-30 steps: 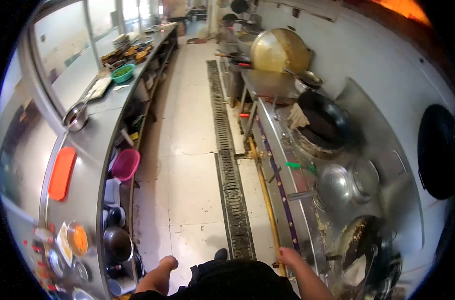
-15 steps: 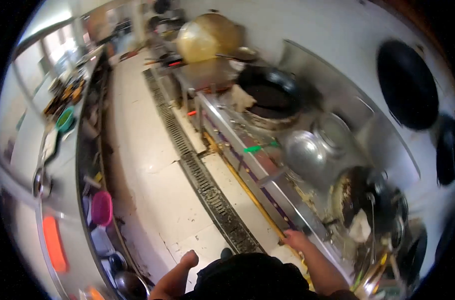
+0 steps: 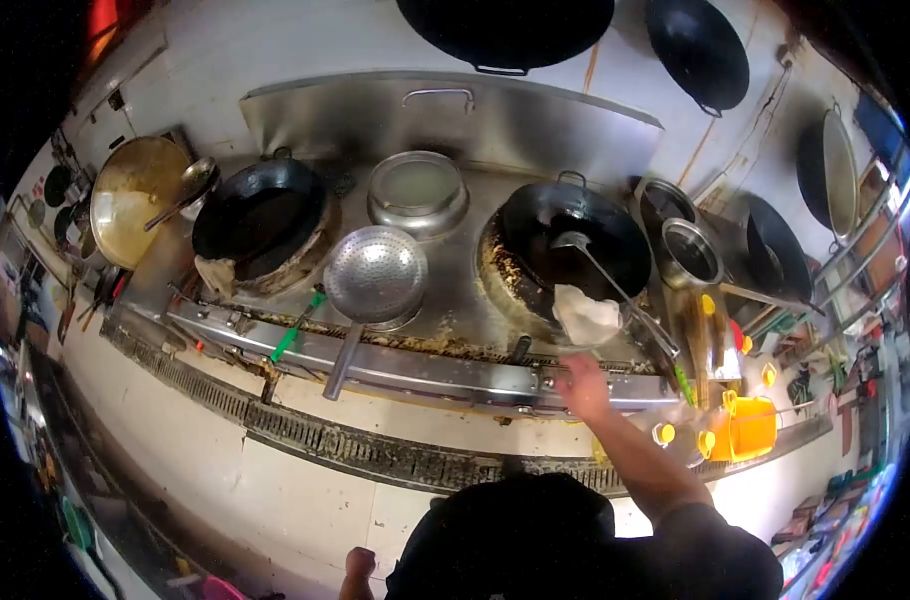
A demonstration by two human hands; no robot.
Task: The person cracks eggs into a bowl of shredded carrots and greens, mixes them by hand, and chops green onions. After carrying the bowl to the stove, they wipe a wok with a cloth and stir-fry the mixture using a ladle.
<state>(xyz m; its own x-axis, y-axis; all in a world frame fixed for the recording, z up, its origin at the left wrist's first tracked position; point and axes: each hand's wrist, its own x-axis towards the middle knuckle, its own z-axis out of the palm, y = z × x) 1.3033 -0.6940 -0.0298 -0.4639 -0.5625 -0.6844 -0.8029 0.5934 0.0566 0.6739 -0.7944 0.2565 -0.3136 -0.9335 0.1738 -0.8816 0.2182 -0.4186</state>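
Observation:
My right hand (image 3: 582, 387) reaches to the front edge of the steel stove (image 3: 445, 385), fingers apart and slightly blurred beside the control knobs there. Just behind it, a white cloth (image 3: 587, 316) lies over the near rim of a black wok (image 3: 615, 235) on the right burner. A ladle (image 3: 600, 262) rests in this wok, its long handle slanting down to the right. Low in the view hangs my left hand (image 3: 359, 562), loosely closed near my body, with nothing visible in it.
A perforated strainer (image 3: 375, 275) sits mid-stove, its handle jutting over the front edge. Another black wok (image 3: 260, 220) stands left, with a green-handled tool (image 3: 297, 328) nearby. To the right are a pot (image 3: 691, 252), an orange bucket (image 3: 750, 428) and oil bottles (image 3: 690, 440). A drain grate (image 3: 345, 445) crosses the floor.
My view has swung right, from along the aisle to facing the stove. My right hand has come up to the stove's front edge; my left hand stays low by my body.

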